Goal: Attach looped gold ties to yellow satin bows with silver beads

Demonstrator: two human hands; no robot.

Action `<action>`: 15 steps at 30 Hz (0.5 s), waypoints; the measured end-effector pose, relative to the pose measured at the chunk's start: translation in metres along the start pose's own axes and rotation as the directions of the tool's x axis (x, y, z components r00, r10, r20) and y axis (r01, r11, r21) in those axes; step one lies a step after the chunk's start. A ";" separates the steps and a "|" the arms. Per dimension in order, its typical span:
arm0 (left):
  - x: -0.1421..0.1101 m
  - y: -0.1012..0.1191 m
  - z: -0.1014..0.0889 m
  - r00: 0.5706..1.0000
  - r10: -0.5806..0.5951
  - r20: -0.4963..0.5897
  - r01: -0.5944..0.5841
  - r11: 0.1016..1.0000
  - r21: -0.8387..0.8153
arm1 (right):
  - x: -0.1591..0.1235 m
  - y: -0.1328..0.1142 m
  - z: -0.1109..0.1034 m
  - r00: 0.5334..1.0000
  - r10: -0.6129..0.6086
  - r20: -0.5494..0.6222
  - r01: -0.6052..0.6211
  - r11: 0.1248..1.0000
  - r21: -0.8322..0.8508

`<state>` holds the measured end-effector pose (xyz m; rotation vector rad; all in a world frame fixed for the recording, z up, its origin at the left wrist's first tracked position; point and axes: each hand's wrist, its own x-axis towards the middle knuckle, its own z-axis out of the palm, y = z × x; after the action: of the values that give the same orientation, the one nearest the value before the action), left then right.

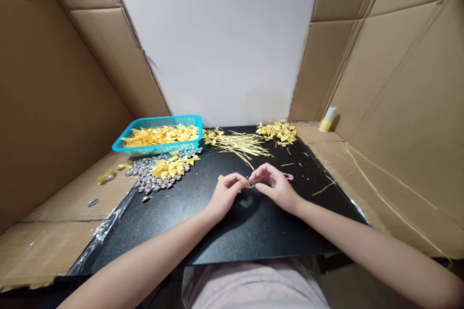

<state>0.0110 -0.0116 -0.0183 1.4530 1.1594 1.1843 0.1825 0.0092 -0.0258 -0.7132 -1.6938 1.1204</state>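
Observation:
My left hand (225,194) and my right hand (276,187) meet over the middle of the black mat (203,222). Both pinch a small gold wire loop (251,183) held between their fingertips, just above the mat. A scrap of yellow ribbon (220,177) lies by my left fingers. A small pink object (288,176) lies partly hidden behind my right hand. What exactly hangs on the loop is too small to tell.
A blue basket (159,147) of yellow bows stands at the back left. In front of it lie silver bells (152,181) and loose bows (174,166). Gold wire strands (239,144) and finished pieces (278,132) lie at the back. A yellow spool (327,119) stands right. Cardboard walls flank both sides.

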 end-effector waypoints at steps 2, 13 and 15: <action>-0.001 0.000 0.001 1.000 0.021 0.009 -0.021 1.000 0.008 | 0.000 0.002 0.002 0.999 0.050 -0.015 -0.049 0.996 0.070; -0.002 -0.006 0.000 0.998 0.045 -0.043 -0.041 0.995 0.092 | 0.001 0.000 0.002 0.997 0.051 -0.050 -0.053 0.998 -0.027; -0.002 -0.005 0.000 0.999 0.031 -0.026 -0.029 0.997 0.078 | 0.000 -0.001 0.002 0.998 0.018 -0.064 -0.023 0.997 -0.080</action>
<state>0.0099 -0.0124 -0.0237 1.5216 1.2180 1.1947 0.1809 0.0085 -0.0247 -0.8099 -1.6890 1.0375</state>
